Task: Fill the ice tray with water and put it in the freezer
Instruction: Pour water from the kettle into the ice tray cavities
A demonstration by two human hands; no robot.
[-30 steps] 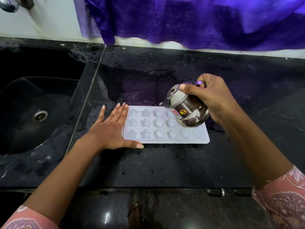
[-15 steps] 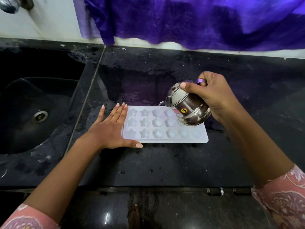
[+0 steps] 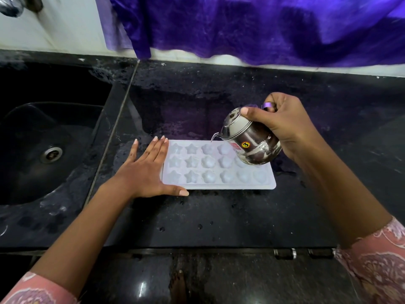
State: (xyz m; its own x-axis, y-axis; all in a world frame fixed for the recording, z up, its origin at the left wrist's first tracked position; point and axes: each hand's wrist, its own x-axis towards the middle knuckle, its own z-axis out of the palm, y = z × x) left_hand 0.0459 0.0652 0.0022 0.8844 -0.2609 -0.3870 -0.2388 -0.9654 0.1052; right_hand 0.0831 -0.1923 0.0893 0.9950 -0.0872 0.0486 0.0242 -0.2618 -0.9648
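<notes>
Your right hand [image 3: 285,126] grips the steel kettle [image 3: 252,143], tipped over the far row of the ice tray [image 3: 219,185], which lies mid-counter [image 3: 219,220], long axis parallel to the front edge, your flat left hand [image 3: 144,172] against its left end.

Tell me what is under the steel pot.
The far right end of the ice tray lies under the pot, tilted in the right hand. A trickle of water leaves its spout. The moulds beneath are covered; their fill cannot be seen.
</notes>
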